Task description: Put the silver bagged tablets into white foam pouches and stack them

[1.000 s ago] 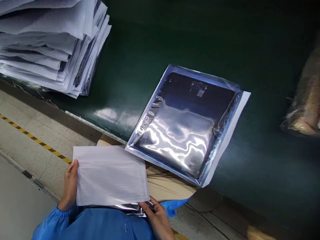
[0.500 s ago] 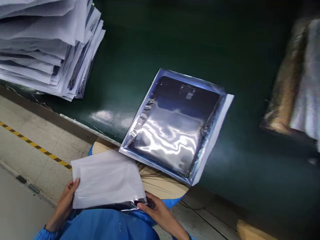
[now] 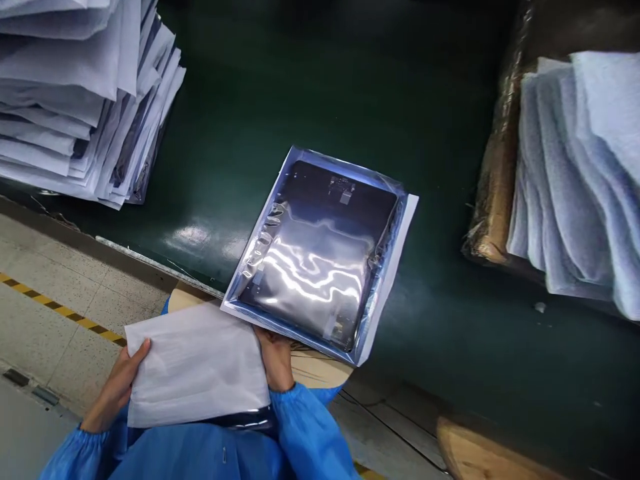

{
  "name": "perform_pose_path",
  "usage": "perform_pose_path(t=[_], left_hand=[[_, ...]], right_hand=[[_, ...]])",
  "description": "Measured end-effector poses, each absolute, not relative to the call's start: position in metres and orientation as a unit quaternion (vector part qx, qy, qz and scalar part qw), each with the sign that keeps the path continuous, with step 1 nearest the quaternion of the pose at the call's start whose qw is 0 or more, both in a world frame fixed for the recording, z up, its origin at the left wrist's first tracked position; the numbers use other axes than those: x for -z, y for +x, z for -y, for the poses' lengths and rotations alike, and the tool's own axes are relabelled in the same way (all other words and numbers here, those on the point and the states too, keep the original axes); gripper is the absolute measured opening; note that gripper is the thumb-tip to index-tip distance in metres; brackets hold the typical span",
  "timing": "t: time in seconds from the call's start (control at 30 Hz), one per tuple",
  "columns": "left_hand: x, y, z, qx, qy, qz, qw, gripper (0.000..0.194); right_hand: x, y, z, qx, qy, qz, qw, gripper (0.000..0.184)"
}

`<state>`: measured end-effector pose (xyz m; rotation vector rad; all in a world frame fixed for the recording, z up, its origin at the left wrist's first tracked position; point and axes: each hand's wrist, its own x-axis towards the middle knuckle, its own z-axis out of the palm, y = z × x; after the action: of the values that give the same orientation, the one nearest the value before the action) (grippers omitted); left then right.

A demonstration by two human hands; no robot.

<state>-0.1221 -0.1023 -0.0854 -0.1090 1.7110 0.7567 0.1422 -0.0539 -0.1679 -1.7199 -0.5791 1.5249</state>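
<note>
My left hand [image 3: 113,390] grips the left edge of a white non-woven sheet pouch [image 3: 195,367], thumb on top. A strip of silvery film [image 3: 245,420] shows beneath the pouch's lower edge. My right hand [image 3: 276,360] sits at the lower edge of a silvery anti-static bag [image 3: 320,253], its fingers hidden under the bag. That bag lies flat on the dark green conveyor belt [image 3: 440,133] and holds a dark, flat, rounded-corner device.
A tall stack of white sheet pouches [image 3: 85,100] sits on the belt at upper left. A brown-wrapped bundle of pale sheets [image 3: 565,173] lies at right. A tan round board [image 3: 315,370] juts under the bag. Below the belt edge runs a floor with a yellow-black stripe [image 3: 65,313].
My right hand has moved from the silvery film up to the lower edge of the bag on the belt. The view has swung, bringing the right-hand bundle further in.
</note>
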Motion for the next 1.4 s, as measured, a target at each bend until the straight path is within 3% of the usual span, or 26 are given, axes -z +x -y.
perform_pose_path(t=[0.23,0.33,0.47,0.7,0.8,0.97,1.1,1.23,1.4], left_hand=[[0.083,-0.119,0.103,-0.282,-0.022,-0.748,0.601,0.042],[0.077,-0.119,0.11,-0.272,-0.044,-0.732,0.623,0.049],[0.071,-0.123,0.126,-0.273,-0.109,-0.698,0.653,0.055],[0.082,-0.12,0.11,-0.321,-0.106,-0.756,0.561,0.025],[0.088,-0.115,0.105,-0.347,-0.101,-0.749,0.555,0.022],[0.091,-0.112,0.113,-0.378,-0.095,-0.766,0.511,0.023],[0.085,-0.126,0.131,-0.328,-0.081,-0.763,0.55,0.032],[0.07,-0.149,0.157,-0.237,0.009,-0.732,0.639,0.068],[0.057,-0.157,0.177,-0.175,0.127,-0.701,0.68,0.072]], right_hand=[[0.136,0.155,0.111,-0.594,-0.713,0.151,0.342,0.062],[0.13,0.17,0.137,-0.581,-0.729,0.192,0.308,0.059],[0.135,0.181,0.141,-0.672,-0.668,0.159,0.277,0.054],[0.134,0.177,0.106,-0.773,-0.552,0.136,0.281,0.063],[0.133,0.174,0.104,-0.734,-0.59,0.162,0.295,0.067],[0.134,0.167,0.123,-0.713,-0.615,0.161,0.295,0.059],[0.128,0.173,0.141,-0.753,-0.586,0.183,0.238,0.05],[0.125,0.182,0.134,-0.804,-0.503,0.257,0.187,0.047],[0.135,0.167,0.094,-0.804,-0.48,0.289,0.2,0.066]])
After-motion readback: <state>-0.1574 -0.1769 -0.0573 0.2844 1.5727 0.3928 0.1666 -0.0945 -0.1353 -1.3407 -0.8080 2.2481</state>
